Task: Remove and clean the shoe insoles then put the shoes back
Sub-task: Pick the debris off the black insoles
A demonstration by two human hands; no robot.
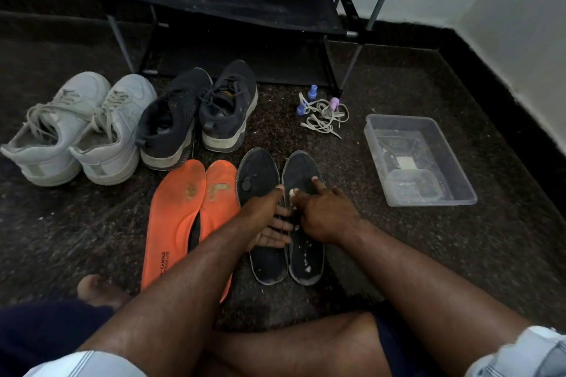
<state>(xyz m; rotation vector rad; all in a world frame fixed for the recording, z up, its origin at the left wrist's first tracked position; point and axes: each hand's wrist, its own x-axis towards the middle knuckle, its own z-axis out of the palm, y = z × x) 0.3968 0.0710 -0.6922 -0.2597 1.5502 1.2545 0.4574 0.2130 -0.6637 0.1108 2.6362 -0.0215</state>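
Dark speckled floor, and both hands work the black insoles: left hand flat and relaxed, right hand rubbing with extended fingers. They look light, floppy and soapy-slick, so pinch an edge.

Floor is dark speckled polished stone, the tub is clear glossy plastic, orange insoles look matt foam worn rough mid-way, black insoles matt with white smears, rack dusty black fabric on grey metal tubes.

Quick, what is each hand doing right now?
Left hand: open, fingers spread flat across the two black insoles.
Right hand: forefinger points out and touches the right black insole; whether the other fingers hold anything cannot be told.
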